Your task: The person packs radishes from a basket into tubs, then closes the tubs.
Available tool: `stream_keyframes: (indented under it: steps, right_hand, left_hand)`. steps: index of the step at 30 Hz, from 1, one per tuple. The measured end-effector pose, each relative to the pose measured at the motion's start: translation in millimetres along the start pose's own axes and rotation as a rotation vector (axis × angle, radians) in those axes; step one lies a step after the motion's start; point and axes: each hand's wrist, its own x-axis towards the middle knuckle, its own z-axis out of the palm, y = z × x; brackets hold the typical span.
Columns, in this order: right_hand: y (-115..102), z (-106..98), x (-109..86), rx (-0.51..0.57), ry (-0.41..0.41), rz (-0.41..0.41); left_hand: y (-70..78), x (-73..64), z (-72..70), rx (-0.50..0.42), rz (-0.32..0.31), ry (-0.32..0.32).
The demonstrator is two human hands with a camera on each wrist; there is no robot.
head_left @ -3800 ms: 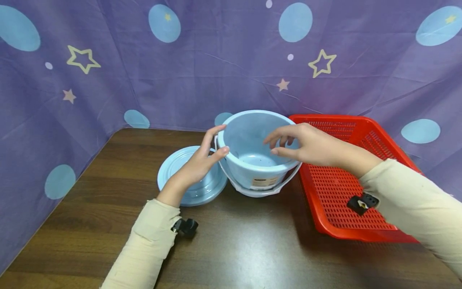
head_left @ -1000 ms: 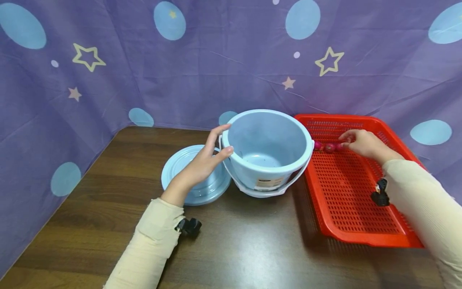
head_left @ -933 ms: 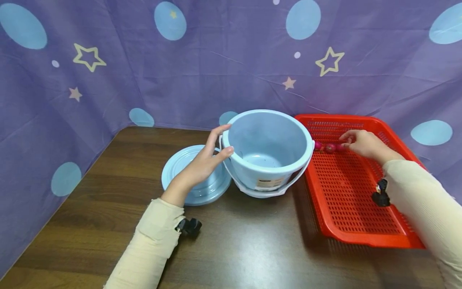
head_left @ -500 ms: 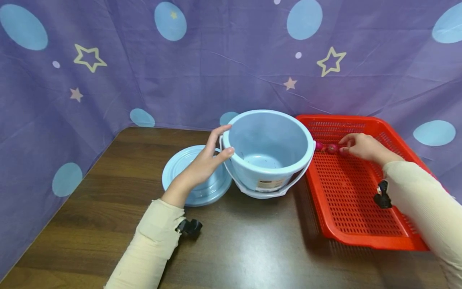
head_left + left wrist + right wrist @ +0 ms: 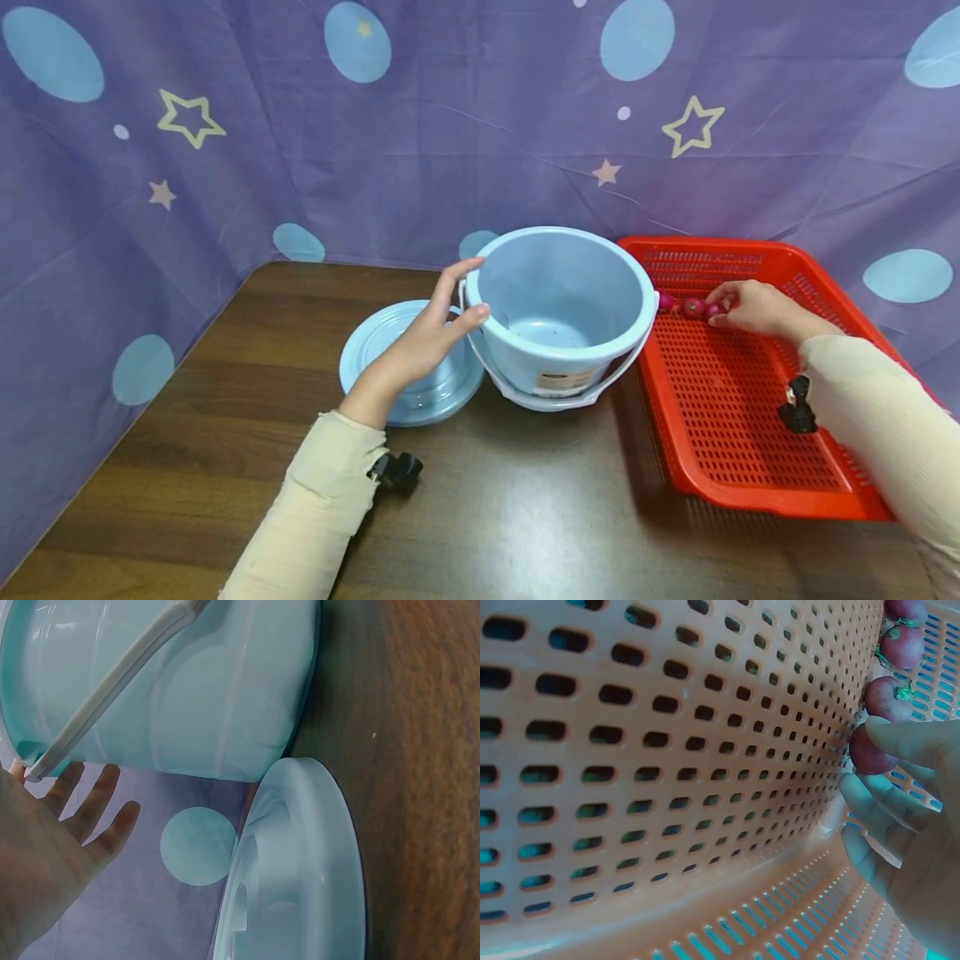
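Note:
My left hand [image 5: 420,342] steadies the light blue bucket [image 5: 517,354], its thumb and index finger touching the left rim. In the left wrist view the other fingers are spread beside the bucket wall. Inside the red basket [image 5: 720,458], my right hand [image 5: 757,310] pinches a round red radish [image 5: 870,754] between thumb and fingers at the back. Several more radishes [image 5: 889,697] with green stem stubs lie in a row beside it. A few dark specks show on the bucket's bottom.
A round blue lid [image 5: 375,333] lies on the wooden table [image 5: 187,433], left of the bucket and partly behind my left forearm. The bucket's white handle [image 5: 547,402] hangs down in front. A purple star-patterned cloth [image 5: 465,150] hangs behind the table.
My right hand has gone from over the bucket to the basket at right and has closed its fingertips on a radish. The left hand has stayed at the bucket's rim.

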Motion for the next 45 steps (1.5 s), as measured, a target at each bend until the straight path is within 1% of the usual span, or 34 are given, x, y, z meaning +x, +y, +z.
stream_keyframes:
  steps: [6,12,17,25,28,32,36,39,42,45]
  right_hand:
    - [-3.1,-4.9,-5.2,0.003,0.005,-0.006]
    - [-10.3,-16.0,-11.0,0.006,-0.013,-0.011]
    - [-12.8,-23.7,-11.9,0.008,0.006,-0.030]
    - [-17.0,-33.2,-14.8,0.052,0.024,-0.037]
    - [-19.4,-34.8,-17.7,0.089,0.017,-0.041]
    - [-25.8,-36.2,-21.8,0.147,-0.002,-0.046]
    - [-34.5,-37.3,-26.9,0.159,0.004,-0.056]
    - [-42.0,-37.9,-32.0,0.179,0.016,-0.080]
    - [-49.6,-38.3,-38.4,0.178,0.035,-0.110]
    - [-56.5,-38.7,-45.9,0.147,0.060,-0.138]
  left_hand:
    - [1.4,0.5,1.4,0.000,-0.014,-0.001]
    - [2.7,0.6,2.3,-0.007,-0.017,-0.002]
    - [2.3,0.3,1.3,-0.008,-0.020,-0.002]
    - [1.5,1.4,-1.1,-0.010,-0.016,-0.002]
    - [1.5,1.4,-0.7,-0.011,-0.018,-0.003]
    - [1.6,1.5,0.0,-0.007,-0.026,-0.001]
    - [2.4,2.0,0.5,-0.009,-0.019,-0.006]
    - [2.8,1.9,0.6,-0.008,-0.015,-0.007]
    - [3.1,0.8,0.7,-0.008,-0.020,-0.004]
    - [3.6,-0.4,1.0,-0.013,-0.022,-0.001]
